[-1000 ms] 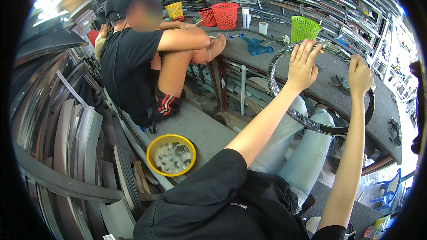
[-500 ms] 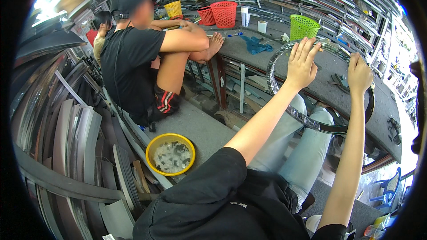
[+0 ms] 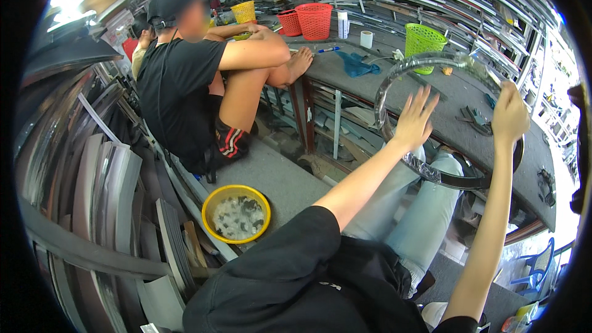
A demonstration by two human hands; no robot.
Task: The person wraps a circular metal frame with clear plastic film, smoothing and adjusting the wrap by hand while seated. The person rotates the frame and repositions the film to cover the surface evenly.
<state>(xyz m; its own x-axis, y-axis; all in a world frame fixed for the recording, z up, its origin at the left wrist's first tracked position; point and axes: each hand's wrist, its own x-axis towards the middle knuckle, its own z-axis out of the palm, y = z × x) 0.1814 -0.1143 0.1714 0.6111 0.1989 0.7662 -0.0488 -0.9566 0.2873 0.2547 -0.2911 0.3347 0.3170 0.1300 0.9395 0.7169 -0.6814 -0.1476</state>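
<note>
A black ring-shaped frame stands tilted over my knees and the bench edge. Its left and upper stretch is wound in shiny clear film; the lower right looks bare and black. My right hand is closed at the ring's right side and appears to grip it, though the fingers' inner side is hidden. With fingers spread, my left hand is held inside the hoop near its left side, holding nothing. Beyond the hoop, dark pliers-like tools lie on the grey bench.
Along the bench stand a green basket, a blue cloth, a white roll and a red basket. To my left sits a co-worker, feet on the bench edge. A yellow basin of scraps is beside me.
My left hand has come off the ring's upper part and moved down inside the hoop. My right hand and the ring have shifted slightly right.
</note>
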